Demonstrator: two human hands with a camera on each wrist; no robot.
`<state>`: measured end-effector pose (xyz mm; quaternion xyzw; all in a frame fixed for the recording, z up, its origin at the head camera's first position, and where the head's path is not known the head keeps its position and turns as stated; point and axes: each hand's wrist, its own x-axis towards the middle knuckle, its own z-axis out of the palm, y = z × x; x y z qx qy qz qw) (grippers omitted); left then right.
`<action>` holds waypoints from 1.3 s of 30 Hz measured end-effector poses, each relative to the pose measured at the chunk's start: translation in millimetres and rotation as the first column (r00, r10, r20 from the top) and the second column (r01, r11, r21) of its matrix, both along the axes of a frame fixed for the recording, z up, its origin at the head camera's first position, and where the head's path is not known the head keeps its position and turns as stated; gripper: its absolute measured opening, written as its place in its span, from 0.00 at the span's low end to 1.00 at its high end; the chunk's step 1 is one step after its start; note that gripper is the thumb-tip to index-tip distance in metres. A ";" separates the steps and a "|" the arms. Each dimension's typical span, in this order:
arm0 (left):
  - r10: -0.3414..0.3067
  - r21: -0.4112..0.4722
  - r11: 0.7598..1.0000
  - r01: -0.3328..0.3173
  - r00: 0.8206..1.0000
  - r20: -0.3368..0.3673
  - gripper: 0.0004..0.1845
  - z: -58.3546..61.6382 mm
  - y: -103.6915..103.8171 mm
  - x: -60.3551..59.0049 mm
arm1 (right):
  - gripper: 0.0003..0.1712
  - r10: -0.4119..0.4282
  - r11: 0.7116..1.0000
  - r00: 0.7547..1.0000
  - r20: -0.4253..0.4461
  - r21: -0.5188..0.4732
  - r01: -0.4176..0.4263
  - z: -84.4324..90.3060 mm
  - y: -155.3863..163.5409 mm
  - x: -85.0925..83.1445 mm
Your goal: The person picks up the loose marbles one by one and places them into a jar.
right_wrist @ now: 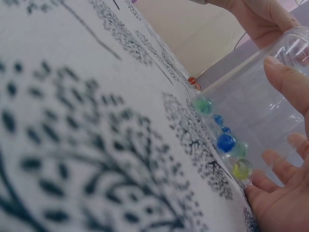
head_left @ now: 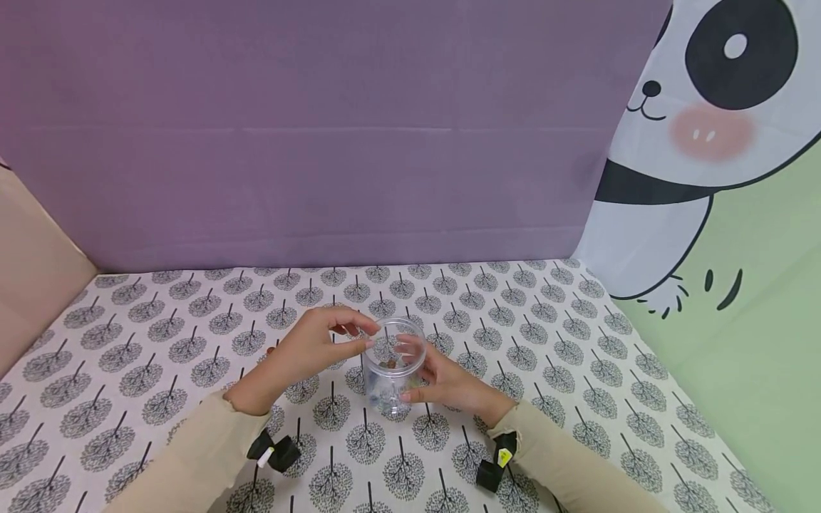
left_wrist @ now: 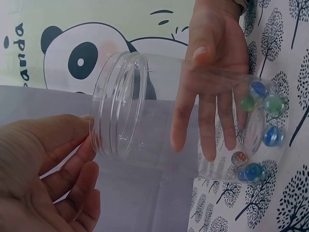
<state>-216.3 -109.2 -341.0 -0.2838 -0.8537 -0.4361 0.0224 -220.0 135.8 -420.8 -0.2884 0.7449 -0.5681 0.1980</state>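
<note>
A clear plastic jar (head_left: pixel 394 388) stands upright on the patterned cloth, with blue, green and yellow glass marbles (right_wrist: pixel 226 142) at its bottom. A brownish marble (left_wrist: pixel 239 158) also lies inside. My right hand (head_left: pixel 442 385) holds the jar's side, thumb in front and fingers spread round the far side. At the jar's open mouth is my left hand (head_left: pixel 321 342), its thumb and index fingertips by the rim (left_wrist: pixel 96 130). No marble shows between those fingers; whether they touch the rim is hard to tell.
Orange-red marbles (right_wrist: pixel 192 80) lie on the cloth beyond the jar, on the left-hand side. The tree-print cloth (head_left: pixel 545 399) covers the table. A purple backdrop (head_left: pixel 333 142) rises behind, and a panda-print sheet (head_left: pixel 737 235) hangs at the right.
</note>
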 end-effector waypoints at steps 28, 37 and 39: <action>0.061 -0.024 0.998 -0.062 0.997 -0.047 0.10 -8.3 -33.3 12.8 | 0.52 -0.018 1.000 1.000 0.025 -0.002 0.018 -3.0 0.0 -0.3; 0.110 -0.031 0.993 -0.110 0.994 -0.022 0.10 -12.2 -47.0 15.5 | 0.51 -0.016 1.000 1.000 -0.004 0.002 0.016 -2.5 -0.4 -0.6; 0.121 -0.029 0.992 -0.121 0.993 -0.009 0.10 -13.5 -50.1 15.0 | 0.51 -0.017 1.000 1.000 -0.006 0.007 0.017 -2.2 -0.5 -0.6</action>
